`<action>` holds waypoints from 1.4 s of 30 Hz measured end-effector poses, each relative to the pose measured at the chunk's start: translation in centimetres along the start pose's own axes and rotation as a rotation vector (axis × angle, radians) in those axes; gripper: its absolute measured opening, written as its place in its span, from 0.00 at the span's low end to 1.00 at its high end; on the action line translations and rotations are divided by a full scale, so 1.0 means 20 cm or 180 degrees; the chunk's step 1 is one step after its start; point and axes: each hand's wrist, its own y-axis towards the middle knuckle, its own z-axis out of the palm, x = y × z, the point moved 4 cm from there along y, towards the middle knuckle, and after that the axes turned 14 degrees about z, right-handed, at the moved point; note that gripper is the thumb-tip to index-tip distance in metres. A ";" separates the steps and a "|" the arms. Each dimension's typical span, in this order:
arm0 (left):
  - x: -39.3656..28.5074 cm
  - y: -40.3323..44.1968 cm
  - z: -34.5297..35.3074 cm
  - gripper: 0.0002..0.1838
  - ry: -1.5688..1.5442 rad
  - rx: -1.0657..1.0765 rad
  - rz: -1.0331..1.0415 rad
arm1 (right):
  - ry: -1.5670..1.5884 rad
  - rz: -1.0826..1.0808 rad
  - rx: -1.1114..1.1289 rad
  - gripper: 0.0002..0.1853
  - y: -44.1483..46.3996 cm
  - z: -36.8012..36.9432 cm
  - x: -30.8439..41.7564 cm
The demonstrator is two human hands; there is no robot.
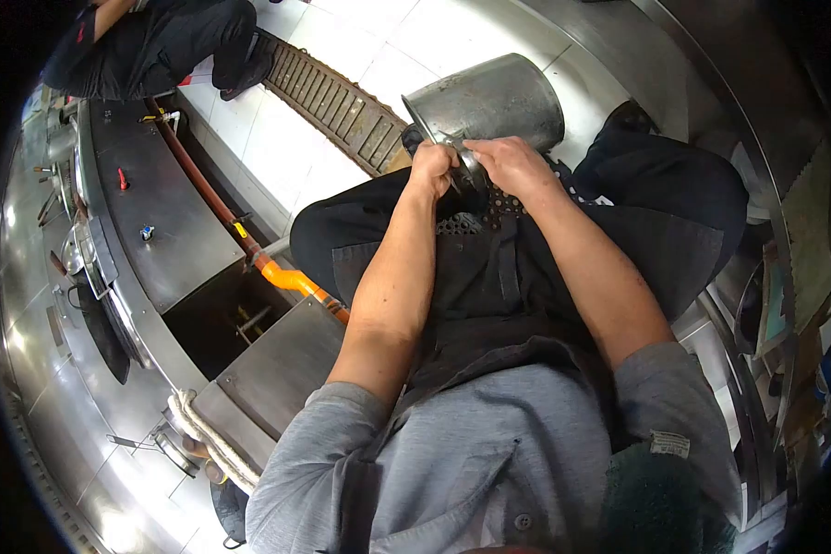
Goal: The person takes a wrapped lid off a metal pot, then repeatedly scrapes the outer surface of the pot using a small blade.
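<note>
My left hand (432, 169) is closed in a fist beside the rim of a grey metal bucket; what it grips is hidden inside the fingers. My right hand (517, 168) has its fingers bent and pressed together over a dark, curved metal piece (472, 183) between the two hands. The kind of that piece cannot be made out. Just beyond the hands, the grey metal bucket (499, 97) is tipped over, its rim toward my left hand. Below the hands, a dark perforated surface (503, 210) shows between my knees.
A steel stove counter (157, 203) with an open bay and an orange-red pipe (286, 274) runs along the left. A rusty drain grate (337, 102) crosses the white tiled floor. Another person's dark-clothed leg (185, 46) is at top left. Metal shelving (743, 314) stands at right.
</note>
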 end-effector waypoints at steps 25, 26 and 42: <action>-0.03 -0.03 0.01 0.14 -0.0025 -0.0069 0.0001 | -0.0121 0.0088 0.0201 0.14 0.00 -0.01 -0.01; -0.03 -0.03 0.01 0.14 -0.0021 -0.0078 0.0003 | -0.0062 0.0198 0.0102 0.14 0.02 -0.03 -0.03; 0.00 0.00 0.00 0.15 -0.0232 -0.0086 0.0007 | -0.0192 0.0347 0.0210 0.14 0.01 -0.08 -0.05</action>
